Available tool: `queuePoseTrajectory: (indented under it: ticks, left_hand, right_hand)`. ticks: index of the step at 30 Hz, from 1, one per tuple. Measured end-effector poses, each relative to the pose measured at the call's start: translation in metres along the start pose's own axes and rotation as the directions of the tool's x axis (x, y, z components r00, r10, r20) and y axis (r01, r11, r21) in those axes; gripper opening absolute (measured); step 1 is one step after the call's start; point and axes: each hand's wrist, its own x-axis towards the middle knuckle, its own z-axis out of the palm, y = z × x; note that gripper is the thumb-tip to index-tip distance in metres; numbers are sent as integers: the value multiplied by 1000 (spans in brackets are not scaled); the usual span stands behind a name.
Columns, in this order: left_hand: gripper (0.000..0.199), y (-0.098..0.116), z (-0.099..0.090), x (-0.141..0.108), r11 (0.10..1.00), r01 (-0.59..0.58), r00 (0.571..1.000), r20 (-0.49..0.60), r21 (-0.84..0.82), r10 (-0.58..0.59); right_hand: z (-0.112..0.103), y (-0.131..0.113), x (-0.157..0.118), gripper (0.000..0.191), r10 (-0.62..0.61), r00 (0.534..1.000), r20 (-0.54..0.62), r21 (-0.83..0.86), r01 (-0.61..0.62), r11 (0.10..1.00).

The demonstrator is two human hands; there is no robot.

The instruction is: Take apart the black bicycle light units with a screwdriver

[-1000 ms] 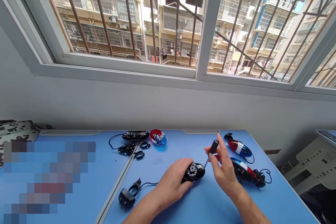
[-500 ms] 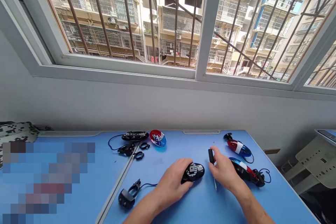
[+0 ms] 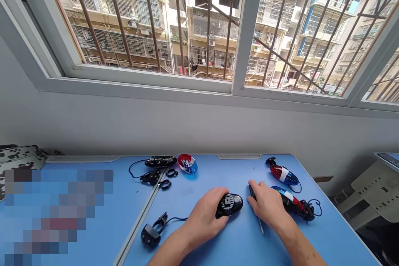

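My left hand [image 3: 205,214] is closed around the rear of a black oval bicycle horn [image 3: 230,205] with a striped grille on top, holding it on the blue table. From under that hand a thin cable runs left to a black button unit with a strap clamp [image 3: 152,232]. My right hand [image 3: 268,203] grips a screwdriver [image 3: 261,225] by its dark handle, low over the table right of the horn. Its metal shaft points toward the near edge, apart from the horn. The fingers partly hide the handle.
Red, white and blue horns [image 3: 284,175] with cables lie at the right. Farther back are another black horn [image 3: 160,161], black clamp rings [image 3: 166,184] and a red-and-blue oval shell [image 3: 187,163] holding small parts. A seam [image 3: 137,225] crosses the blue table; a barred window stands behind.
My right hand has lowered and tilted the screwdriver, so its tip now lies farther right and nearer to me. The left hand and the black horn stay almost in place.
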Motion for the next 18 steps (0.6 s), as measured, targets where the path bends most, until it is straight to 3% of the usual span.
queuePoseTrajectory:
  ticks: [3, 8, 18]
  left_hand:
    - [45, 2, -1, 0, 1000, 23, 1000, 3, -20, -23]
    - [38, 6, -3, 0, 999, 25, 1000, 1, -21, -25]
    - [45, 1, 0, -1, 998, 34, 999, 6, -61, -33]
  right_hand:
    - [-4, -1, -1, 38, 13, 1000, 13, -14, -13, 1000]
    - [-9, -1, -3, 32, -8, 1000, 5, 1, 8, 1000]
    - [-2, -3, 0, 30, 10, 999, -31, 42, -8, 999]
